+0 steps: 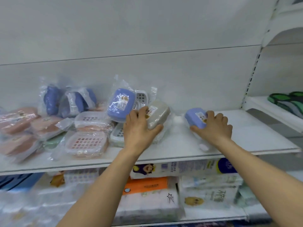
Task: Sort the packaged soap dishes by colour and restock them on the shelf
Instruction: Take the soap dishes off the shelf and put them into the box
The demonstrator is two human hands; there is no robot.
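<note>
Hands grip rounded plastic-wrapped dishes: left hand [139, 126] beige dish [158, 116], right hand [214, 126] blue dish [196, 117].

The shelf [180, 149] is white, and so is the wall panel [147, 30] behind it. The soap dish under the right hand [214, 126] is periwinkle blue [195, 118] with a small white label. The dish under the left hand [139, 128] is grey-beige [159, 115]. Behind it leans another blue dish [120, 104], with a label too (the wrap is clear and shiny). Two more blue dishes [65, 100] stand further left. The pink dishes [19, 122] lie at the far left, and one pink dish [86, 143] shows a grid of square holes. A pale green dish [52, 142] lies between them. Below, an orange pack [147, 185] lies among white packs. At the far right lies a green and black mat [288, 100].
</note>
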